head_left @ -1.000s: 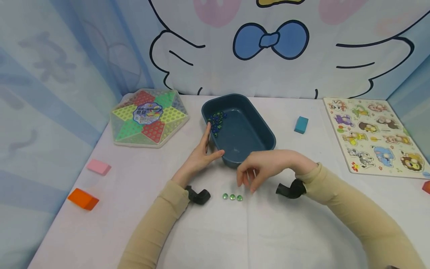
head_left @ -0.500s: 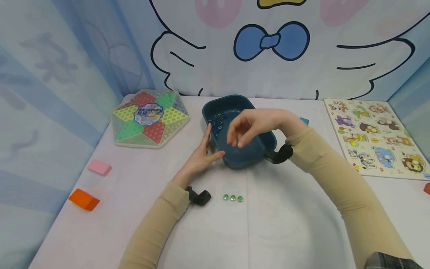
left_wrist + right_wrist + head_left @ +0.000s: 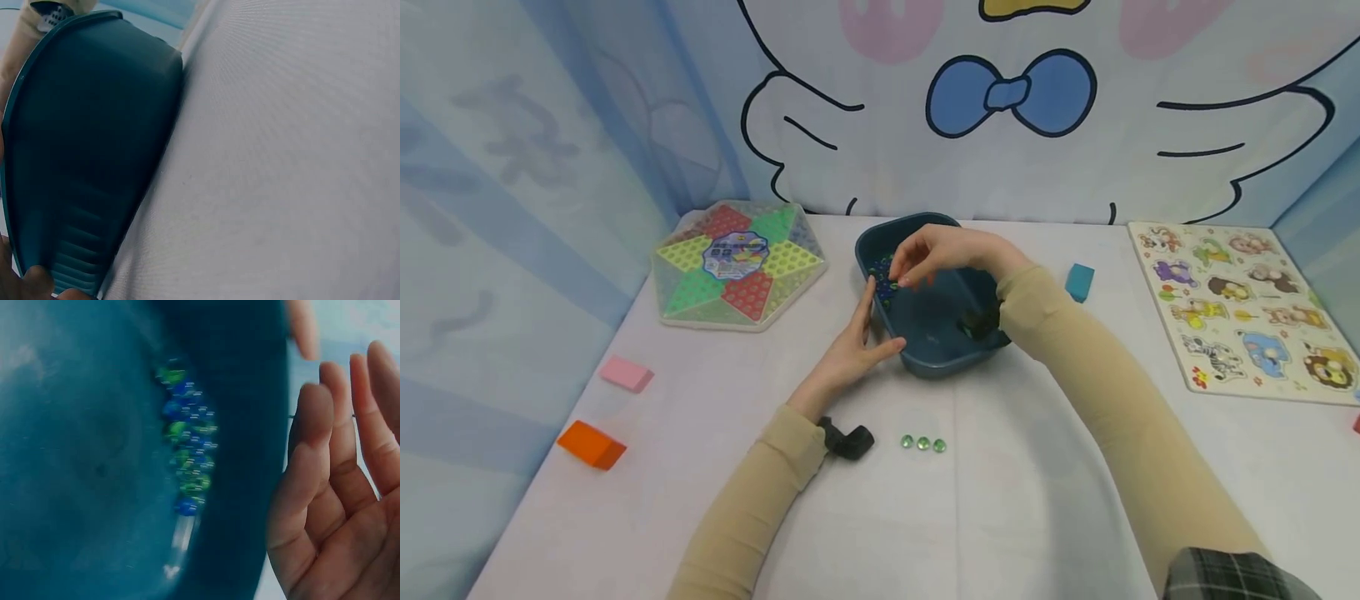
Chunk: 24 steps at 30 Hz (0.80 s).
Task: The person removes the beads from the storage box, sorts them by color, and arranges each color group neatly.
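A dark blue plastic tub stands on the white table. My left hand touches its near left side, fingers along the side wall and thumb at the front corner. In the right wrist view, blue and green glass marbles lie clustered along one inner side of the tub. My right hand hovers over the tub near the marbles, fingers bent loosely. The right wrist view shows nothing between its fingers. On the cloth in front of the tub, three green marbles form a row.
A hexagonal game box lies to the left of the tub. Pink and orange blocks sit at the left, and a blue block at the right. An animal puzzle board lies far right.
My right hand has moved from above the table near the green marbles, up and left, over the marbles in the tub. The left hand stays on the tub; the three green marbles keep their row.
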Available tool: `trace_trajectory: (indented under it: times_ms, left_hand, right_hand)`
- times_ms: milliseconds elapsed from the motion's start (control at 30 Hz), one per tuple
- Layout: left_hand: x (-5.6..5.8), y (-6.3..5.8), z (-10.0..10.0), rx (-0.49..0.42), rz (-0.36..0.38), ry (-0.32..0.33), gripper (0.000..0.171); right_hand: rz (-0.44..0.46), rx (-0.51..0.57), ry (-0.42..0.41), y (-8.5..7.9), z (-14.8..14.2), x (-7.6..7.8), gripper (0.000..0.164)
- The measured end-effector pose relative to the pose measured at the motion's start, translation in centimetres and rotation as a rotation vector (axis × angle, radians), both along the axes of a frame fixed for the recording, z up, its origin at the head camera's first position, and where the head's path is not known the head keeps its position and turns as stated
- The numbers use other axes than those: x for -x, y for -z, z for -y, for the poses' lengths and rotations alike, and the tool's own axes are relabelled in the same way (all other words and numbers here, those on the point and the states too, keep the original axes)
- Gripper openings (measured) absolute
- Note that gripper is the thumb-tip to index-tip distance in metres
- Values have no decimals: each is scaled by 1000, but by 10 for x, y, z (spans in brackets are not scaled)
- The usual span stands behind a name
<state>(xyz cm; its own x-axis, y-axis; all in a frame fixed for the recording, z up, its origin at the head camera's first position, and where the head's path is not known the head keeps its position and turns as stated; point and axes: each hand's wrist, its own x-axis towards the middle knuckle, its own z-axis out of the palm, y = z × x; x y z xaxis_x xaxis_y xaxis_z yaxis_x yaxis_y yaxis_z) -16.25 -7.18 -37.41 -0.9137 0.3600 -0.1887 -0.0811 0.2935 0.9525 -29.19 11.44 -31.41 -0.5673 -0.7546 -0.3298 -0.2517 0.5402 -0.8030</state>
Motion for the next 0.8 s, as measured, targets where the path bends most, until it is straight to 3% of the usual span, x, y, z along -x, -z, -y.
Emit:
trace_trajectory:
  times_ms: [300,533,800]
  left_hand:
    - [0,1,0,10,-1,-3,93]
    - [-1,1,0,4,23,-12,93]
    - [-1,0,0,8,28,-13,93]
  right_hand:
    - [-172,-164,-97,21,20,3,18]
    - [-266,-283,-71,27,29,1,18]
    - [-305,-338,-51,32,35,-1,17]
